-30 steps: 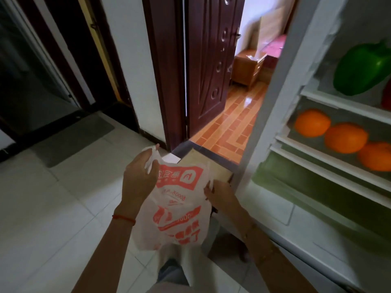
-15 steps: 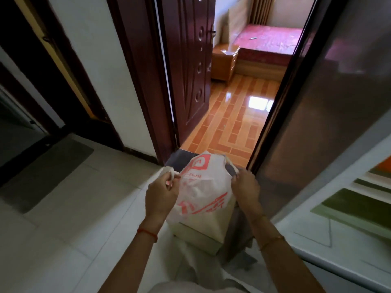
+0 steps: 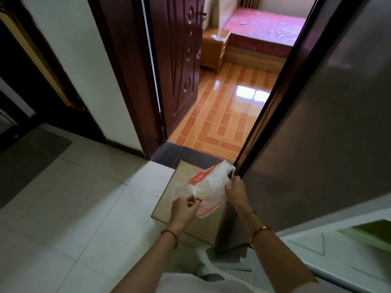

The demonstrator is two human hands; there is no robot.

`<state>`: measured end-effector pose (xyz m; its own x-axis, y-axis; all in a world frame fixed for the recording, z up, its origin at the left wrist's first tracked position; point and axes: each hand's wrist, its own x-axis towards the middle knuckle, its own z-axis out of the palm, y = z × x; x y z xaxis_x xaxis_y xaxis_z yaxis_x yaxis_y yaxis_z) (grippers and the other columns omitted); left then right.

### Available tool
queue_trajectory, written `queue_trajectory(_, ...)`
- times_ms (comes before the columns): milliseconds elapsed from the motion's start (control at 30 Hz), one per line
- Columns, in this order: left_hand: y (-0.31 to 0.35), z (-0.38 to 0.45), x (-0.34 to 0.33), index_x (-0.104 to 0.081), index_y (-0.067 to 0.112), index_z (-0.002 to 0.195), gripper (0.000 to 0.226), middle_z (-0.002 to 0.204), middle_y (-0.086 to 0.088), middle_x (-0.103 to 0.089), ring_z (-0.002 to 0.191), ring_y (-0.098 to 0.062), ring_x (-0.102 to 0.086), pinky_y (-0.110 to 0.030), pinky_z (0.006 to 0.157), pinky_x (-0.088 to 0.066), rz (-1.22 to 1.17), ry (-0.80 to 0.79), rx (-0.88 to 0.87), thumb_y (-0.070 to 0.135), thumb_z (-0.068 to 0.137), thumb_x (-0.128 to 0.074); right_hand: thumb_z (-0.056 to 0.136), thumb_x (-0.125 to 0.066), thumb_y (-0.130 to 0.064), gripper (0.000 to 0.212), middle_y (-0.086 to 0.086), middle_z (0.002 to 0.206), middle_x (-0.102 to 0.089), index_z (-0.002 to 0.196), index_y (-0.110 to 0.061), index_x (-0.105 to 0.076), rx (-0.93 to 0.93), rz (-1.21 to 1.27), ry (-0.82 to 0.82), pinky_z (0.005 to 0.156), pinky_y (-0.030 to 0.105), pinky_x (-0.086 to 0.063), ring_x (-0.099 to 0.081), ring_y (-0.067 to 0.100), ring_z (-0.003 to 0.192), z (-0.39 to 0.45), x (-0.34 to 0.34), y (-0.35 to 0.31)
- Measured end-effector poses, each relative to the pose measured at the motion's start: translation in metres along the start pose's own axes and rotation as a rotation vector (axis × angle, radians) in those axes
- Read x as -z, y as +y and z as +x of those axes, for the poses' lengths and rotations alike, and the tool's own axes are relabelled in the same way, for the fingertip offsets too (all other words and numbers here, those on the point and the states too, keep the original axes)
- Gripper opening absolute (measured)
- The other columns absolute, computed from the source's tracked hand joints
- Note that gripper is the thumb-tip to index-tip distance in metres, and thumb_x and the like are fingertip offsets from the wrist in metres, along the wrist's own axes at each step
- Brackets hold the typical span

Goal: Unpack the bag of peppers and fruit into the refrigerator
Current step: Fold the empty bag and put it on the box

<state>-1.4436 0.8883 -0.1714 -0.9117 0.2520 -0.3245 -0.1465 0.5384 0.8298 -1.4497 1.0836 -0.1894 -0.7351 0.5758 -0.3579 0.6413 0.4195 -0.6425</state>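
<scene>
While it hangs limp and looks flat, the white plastic bag with red print is stretched between two hands above a low cardboard box on the floor. Whether anything is inside the bag, I cannot tell. The left hand pinches one crumpled end of the bag between thumb and curled fingers, at the lower left. The right hand grips the other end, near a handle loop, with the fingers closed around the thin plastic; this end is higher and lies close to the dark edge of the refrigerator door. A red string bracelet is on the left wrist, and a thin gold bracelet is on the right wrist.

The box stands on pale floor tiles, just beside the lower edge of the grey refrigerator door, which fills the right side of the view. At the bottom right a white inner part of the refrigerator shows, with a small green patch behind it.

Beyond the box, a dark wooden door stands open to a room with a glossy orange tiled floor. In that room a wooden nightstand stands beside a bed with a red cover. At far left, a dark grey mat lies on the tiles.
</scene>
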Motion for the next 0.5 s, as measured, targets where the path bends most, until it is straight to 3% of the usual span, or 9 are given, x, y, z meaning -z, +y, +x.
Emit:
queue_trajectory(100,-0.009,0.010,-0.016,-0.072,0.011,0.098,0.013,0.095,0.000,-0.068,0.092,-0.013,-0.063,-0.003,0.067,-0.045,-0.097,-0.084,0.075,0.018,0.091,-0.064,0.087,-0.058,-0.032,0.034,0.003,0.121,-0.058,0.119,-0.023,-0.052,0.009,0.018,-0.021,0.086,0.045,-0.058,-0.063,0.027,0.109,0.021,-0.015,0.030)
queue_trajectory(167,-0.011,0.014,-0.026,-0.069,0.014,0.111,0.020,0.108,0.000,-0.065,0.102,-0.014,-0.060,-0.019,0.084,-0.053,-0.154,-0.165,0.128,0.018,0.093,-0.061,0.093,-0.058,-0.024,0.036,0.007,0.128,-0.054,0.127,-0.014,-0.049,0.012,0.017,-0.017,0.094,0.043,-0.055,-0.059,0.028,0.116,0.010,-0.007,0.021)
queue_trajectory(333,-0.003,0.021,-0.050,-0.064,0.020,0.116,0.026,0.118,-0.002,-0.065,0.114,-0.019,-0.061,-0.043,0.098,-0.053,-0.194,-0.227,0.173,0.028,0.091,-0.063,0.098,-0.055,-0.024,0.041,0.009,0.133,-0.050,0.135,-0.011,-0.043,0.013,0.032,0.029,0.102,0.043,-0.050,-0.054,0.028,0.123,-0.020,0.019,-0.011)
queue_trajectory(433,0.015,0.025,-0.063,-0.063,0.014,0.119,0.029,0.115,-0.007,-0.067,0.111,-0.024,-0.063,-0.043,0.099,-0.052,-0.206,-0.254,0.115,0.027,0.093,-0.061,0.097,-0.055,-0.026,0.039,0.009,0.133,-0.054,0.133,-0.014,-0.047,0.080,0.046,0.101,0.096,0.039,-0.053,-0.058,0.027,0.119,-0.017,0.024,-0.012)
queue_trajectory(500,0.028,0.023,-0.068,-0.062,0.018,0.122,0.030,0.118,-0.003,-0.066,0.111,-0.019,-0.061,-0.041,0.103,-0.049,-0.194,-0.305,0.071,0.030,0.094,-0.059,0.097,-0.056,-0.030,0.042,0.008,0.135,-0.052,0.135,-0.016,-0.044,0.092,0.053,0.141,0.098,0.042,-0.052,-0.056,0.026,0.121,-0.020,0.031,-0.014)
